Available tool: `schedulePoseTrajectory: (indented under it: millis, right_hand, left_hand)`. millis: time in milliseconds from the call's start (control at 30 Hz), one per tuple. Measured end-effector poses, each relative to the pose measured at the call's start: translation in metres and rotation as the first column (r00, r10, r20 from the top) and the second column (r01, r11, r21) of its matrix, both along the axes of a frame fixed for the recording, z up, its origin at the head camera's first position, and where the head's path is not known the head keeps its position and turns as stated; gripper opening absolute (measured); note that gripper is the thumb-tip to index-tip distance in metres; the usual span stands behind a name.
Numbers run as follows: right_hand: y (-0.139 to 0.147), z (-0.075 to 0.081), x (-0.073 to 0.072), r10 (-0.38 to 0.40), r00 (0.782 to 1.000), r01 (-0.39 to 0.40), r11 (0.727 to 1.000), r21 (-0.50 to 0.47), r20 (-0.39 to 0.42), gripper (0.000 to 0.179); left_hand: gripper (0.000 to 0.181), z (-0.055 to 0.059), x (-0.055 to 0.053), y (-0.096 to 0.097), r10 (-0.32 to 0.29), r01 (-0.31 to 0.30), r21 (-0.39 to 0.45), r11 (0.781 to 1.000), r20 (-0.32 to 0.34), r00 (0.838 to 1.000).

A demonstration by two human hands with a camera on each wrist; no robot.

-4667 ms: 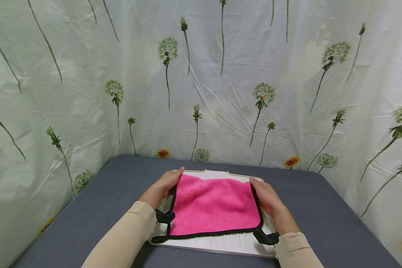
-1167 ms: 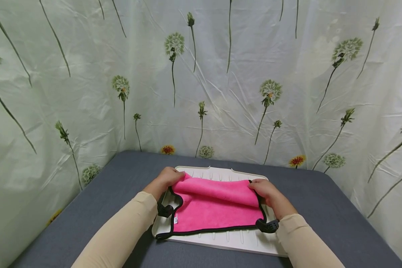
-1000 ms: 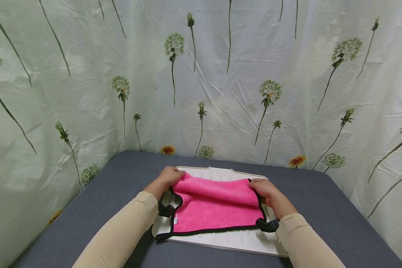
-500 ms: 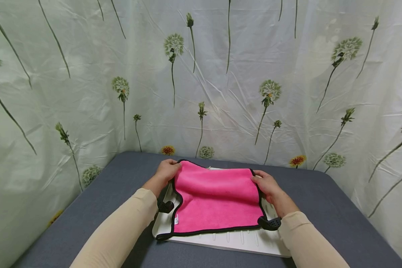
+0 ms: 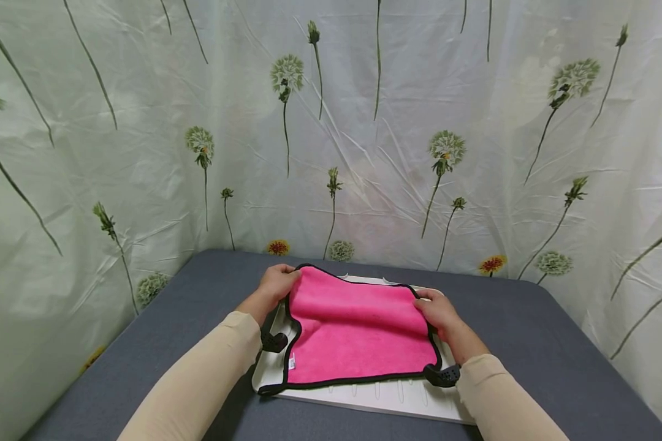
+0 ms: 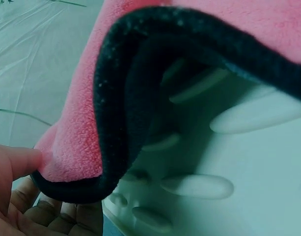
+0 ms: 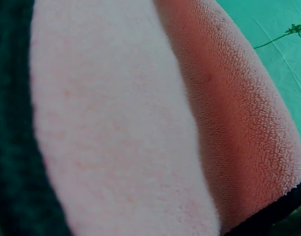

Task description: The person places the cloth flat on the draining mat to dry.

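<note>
A pink plush cleaning cloth (image 5: 364, 358) with black edging and a small white tag lies over a white ribbed plastic tray (image 5: 375, 397). My left hand (image 5: 277, 283) pinches its far left corner, thumb on top and fingers below, as the left wrist view shows. At the far right corner, my right hand (image 5: 438, 312) pinches the edge between thumb and fingers. The far part of the cloth is held raised, with a crease across the middle; its near edge rests on the tray. In the right wrist view the cloth (image 7: 116, 123) fills most of the picture and largely hides the right hand.
The tray sits on a table with a dark grey cover (image 5: 198, 294). Behind and beside the table hangs a pale curtain (image 5: 386, 171) printed with dandelions. Both wrists wear black straps with camera mounts (image 5: 442, 375), close to the cloth's side edges.
About a second ago the far edge was folded lower; both hands have since raised it and moved it away over the tray's far rim. In the last half second the right hand has dropped slightly.
</note>
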State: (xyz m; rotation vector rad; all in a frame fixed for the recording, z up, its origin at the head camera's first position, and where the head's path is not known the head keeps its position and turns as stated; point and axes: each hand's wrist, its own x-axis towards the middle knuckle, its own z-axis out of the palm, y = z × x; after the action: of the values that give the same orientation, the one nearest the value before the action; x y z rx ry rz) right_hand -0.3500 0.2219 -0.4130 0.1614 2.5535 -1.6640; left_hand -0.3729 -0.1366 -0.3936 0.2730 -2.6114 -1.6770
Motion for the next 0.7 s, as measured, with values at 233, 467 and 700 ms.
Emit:
schedulePoseTrajectory:
  millis: [233,467,700]
  right_hand:
    - [0.002,0.002,0.001,-0.032,0.999,0.032,0.999,-0.007,0.005,0.045]
    - [0.006,0.000,-0.003,-0.089,0.995,0.090,0.995,0.032,-0.041,0.045]
    - [0.009,-0.003,-0.002,-0.105,0.993,0.108,0.993,0.048,-0.052,0.044]
  left_hand:
    - [0.037,-0.001,-0.010,0.006,-0.003,0.004,-0.027,1.000,0.012,1.000]
    - [0.034,-0.005,-0.020,0.014,0.040,-0.038,-0.024,0.999,0.048,0.998]
    - [0.031,-0.008,-0.024,0.021,0.009,-0.010,0.005,1.000,0.126,0.992]
